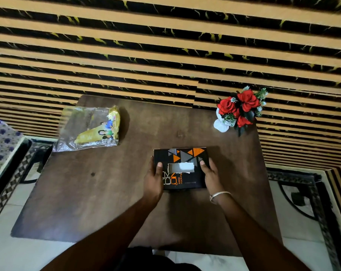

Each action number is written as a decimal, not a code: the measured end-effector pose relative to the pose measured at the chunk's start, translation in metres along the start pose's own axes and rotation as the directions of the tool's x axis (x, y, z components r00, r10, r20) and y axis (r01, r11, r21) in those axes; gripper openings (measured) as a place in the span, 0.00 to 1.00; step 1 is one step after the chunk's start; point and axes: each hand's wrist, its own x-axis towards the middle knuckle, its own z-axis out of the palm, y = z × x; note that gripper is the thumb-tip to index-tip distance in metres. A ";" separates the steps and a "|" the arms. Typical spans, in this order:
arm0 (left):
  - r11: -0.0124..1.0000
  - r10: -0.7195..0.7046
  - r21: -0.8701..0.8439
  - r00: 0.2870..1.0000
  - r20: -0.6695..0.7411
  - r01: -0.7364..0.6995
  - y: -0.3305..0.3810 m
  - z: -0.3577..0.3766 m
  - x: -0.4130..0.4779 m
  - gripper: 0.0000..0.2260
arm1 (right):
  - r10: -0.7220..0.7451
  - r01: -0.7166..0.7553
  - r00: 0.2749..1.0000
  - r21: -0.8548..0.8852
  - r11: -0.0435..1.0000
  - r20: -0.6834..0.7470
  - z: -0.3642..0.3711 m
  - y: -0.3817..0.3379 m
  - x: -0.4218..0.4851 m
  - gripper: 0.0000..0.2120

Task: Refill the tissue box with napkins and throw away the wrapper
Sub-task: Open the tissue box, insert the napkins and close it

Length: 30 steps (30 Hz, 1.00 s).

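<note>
A black tissue box (185, 155) with orange and grey triangles lies flat on the dark wooden table (107, 192). White napkin shows through the slot (182, 167) in its top. My left hand (153, 178) grips the box's left side, thumb on top. My right hand (211, 175) grips its right side, with a silver bracelet on the wrist. The clear and yellow plastic wrapper (89, 128) lies flat and crumpled at the table's far left, apart from both hands.
A white vase of red artificial roses (239, 110) stands at the table's far right corner. A striped orange and black wall (165, 45) rises behind. A patterned cloth (1, 137) lies at the left edge, and a dark patterned floor border (302, 192) runs on the right.
</note>
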 end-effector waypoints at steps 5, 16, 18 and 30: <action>0.999 0.036 -0.030 0.999 0.016 -0.036 0.055 0.003 0.059 0.19 | -0.074 0.074 0.997 0.020 0.997 -0.005 0.022 -0.046 0.045 0.31; 0.984 0.102 -0.152 0.992 0.077 -0.089 0.134 0.018 0.186 0.16 | -0.134 0.134 0.991 -0.004 0.991 0.005 0.063 -0.139 0.151 0.26; 0.984 0.089 -0.159 0.993 0.080 -0.075 0.137 0.018 0.207 0.14 | -0.113 0.113 0.994 -0.028 0.993 -0.002 0.074 -0.142 0.169 0.26; 0.995 0.030 -0.097 0.995 0.096 -0.021 0.136 0.010 0.269 0.09 | -0.057 0.054 0.997 -0.054 0.997 -0.048 0.109 -0.129 0.225 0.25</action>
